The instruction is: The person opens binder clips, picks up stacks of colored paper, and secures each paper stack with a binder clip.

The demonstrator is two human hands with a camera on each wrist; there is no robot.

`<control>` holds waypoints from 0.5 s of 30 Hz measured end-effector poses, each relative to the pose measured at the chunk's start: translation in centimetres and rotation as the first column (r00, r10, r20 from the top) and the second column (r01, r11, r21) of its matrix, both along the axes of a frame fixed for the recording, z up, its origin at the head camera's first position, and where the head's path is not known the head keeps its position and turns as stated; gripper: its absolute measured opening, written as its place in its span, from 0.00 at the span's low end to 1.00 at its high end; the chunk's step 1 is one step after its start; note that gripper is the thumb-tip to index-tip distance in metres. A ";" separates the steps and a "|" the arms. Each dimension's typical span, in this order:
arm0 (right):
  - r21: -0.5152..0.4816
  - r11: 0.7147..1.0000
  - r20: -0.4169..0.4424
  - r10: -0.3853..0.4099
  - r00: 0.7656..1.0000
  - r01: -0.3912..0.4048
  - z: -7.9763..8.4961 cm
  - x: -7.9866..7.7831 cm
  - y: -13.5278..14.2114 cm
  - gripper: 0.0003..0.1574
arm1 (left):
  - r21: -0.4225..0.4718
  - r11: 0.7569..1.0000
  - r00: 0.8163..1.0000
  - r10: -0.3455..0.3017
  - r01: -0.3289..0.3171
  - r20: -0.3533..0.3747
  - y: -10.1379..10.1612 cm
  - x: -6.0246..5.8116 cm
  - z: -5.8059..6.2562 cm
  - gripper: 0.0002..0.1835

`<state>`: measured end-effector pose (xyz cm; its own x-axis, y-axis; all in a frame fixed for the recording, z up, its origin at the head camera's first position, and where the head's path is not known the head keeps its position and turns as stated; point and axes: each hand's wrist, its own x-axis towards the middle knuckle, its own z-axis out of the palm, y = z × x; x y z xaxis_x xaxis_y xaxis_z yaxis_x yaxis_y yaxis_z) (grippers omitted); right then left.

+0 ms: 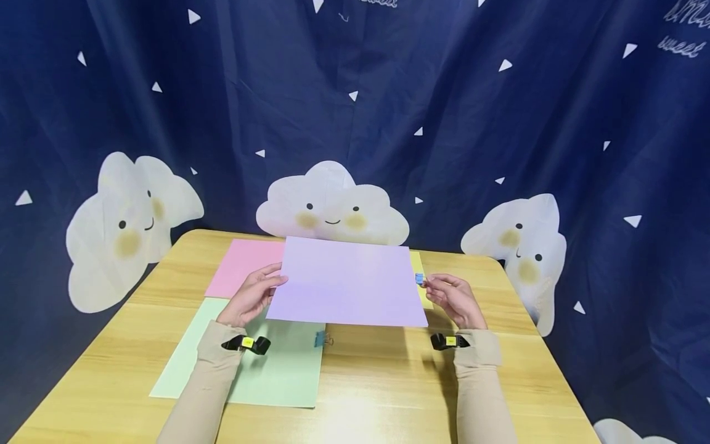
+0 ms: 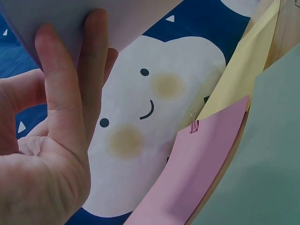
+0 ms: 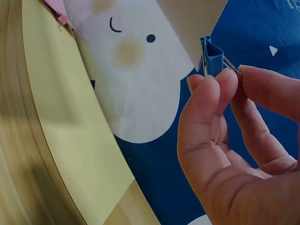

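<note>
Clock directions were taken from the centre of the lilac sheet (image 1: pixel 348 282) in the head view. The sheet was held up above the wooden table (image 1: pixel 399 394). At 9 o'clock the left hand (image 1: pixel 254 298) gripped its edge, thumb on the upper face, fingers underneath. At 3 o'clock the right hand (image 1: pixel 456 301) pinched a blue binder clip (image 1: pixel 419 279) by its wire handles, just beside the sheet's edge; whether the clip had bitten onto the paper could not be told.

Beneath and around it, partly covered: a pink sheet (image 1: pixel 243 264) at 10 o'clock, a yellow sheet (image 3: pixel 84 117) at 3, and a pale green sheet (image 1: pixel 277 376) at 7. A second blue clip (image 1: pixel 319 339) sat on the green sheet's 3 o'clock edge. The left wrist view showed a pink clip (image 2: pixel 194 126) on the pink sheet. At 12 stood a navy curtain (image 1: pixel 299 80) printed with smiling clouds.
</note>
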<state>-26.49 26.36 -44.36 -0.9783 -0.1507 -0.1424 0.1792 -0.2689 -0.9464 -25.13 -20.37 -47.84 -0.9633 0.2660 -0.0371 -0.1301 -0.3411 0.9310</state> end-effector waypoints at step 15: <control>0.014 1.000 0.044 0.008 0.999 -0.009 0.2 -0.2 0.2 0.14 | 0.011 1.000 1.000 -0.019 0.019 0.019 0.1 -0.4 -0.3 0.25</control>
